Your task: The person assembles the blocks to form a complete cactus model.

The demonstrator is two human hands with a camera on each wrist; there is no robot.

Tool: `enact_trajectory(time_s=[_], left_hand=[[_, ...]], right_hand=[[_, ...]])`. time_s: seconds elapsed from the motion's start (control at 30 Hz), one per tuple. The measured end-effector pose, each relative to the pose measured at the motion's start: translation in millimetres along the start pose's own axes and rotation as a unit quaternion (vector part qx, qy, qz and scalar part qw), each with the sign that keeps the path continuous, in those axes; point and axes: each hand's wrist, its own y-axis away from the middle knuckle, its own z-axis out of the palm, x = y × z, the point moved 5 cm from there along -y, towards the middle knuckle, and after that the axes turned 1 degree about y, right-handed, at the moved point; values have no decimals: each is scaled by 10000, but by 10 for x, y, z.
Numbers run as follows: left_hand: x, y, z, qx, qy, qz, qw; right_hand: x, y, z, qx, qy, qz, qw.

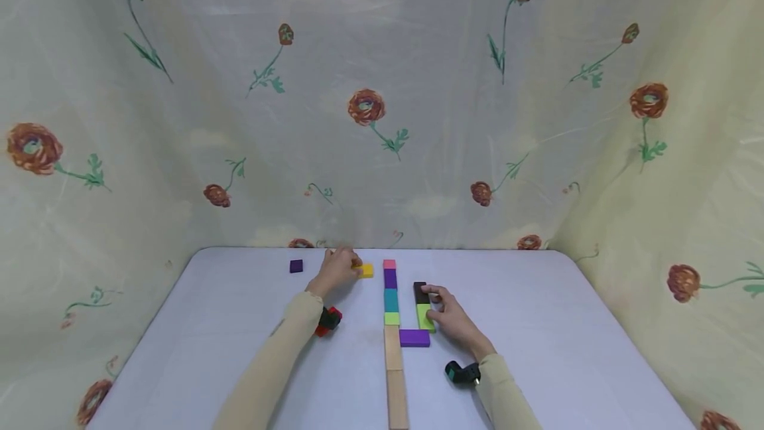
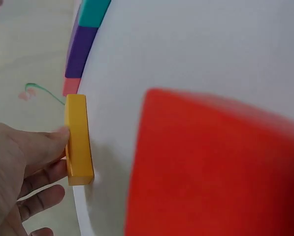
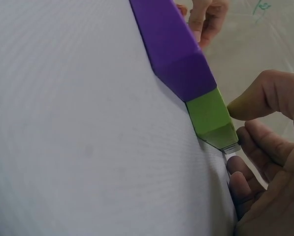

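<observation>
My left hand (image 1: 337, 271) pinches one end of a yellow block (image 2: 78, 142) near the table's far edge, thumb on its side. My right hand (image 1: 456, 320) reaches over a short line of blocks. Its thumb touches a lime green block (image 1: 424, 317), and its index finger touches the black block (image 1: 420, 294) beyond it. In the right wrist view the other fingers are loosely bent beside the green block's end. A purple block (image 1: 414, 338) lies crosswise at the near end of that line, beside the longer row.
A row in the middle runs from plain wooden blocks (image 1: 394, 370) through small green (image 1: 391, 318), teal (image 1: 390, 300) and purple (image 1: 390, 279) to pink (image 1: 389, 264). A dark cube (image 1: 296, 266) sits at the far left. Something red (image 2: 211, 167) fills the left wrist view's foreground.
</observation>
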Motion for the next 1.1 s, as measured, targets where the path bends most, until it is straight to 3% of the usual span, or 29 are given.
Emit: enact_trajectory(time_s=[0.2,0.57,0.9,1.1], left_hand=[[19,129,11,-226,-183,127,9995],[91,422,57,-292,-226,428,9984],[187,628,77,-389,54,419,9983],[235,725,99,-461,147,693,9964]], right_hand=[[8,8,9,-3,102,39,9999],[2,8,1,-25,144,13,9999],[6,-23,2,-30,170,39,9998],[5,-9,7,-40,114,10,9999]])
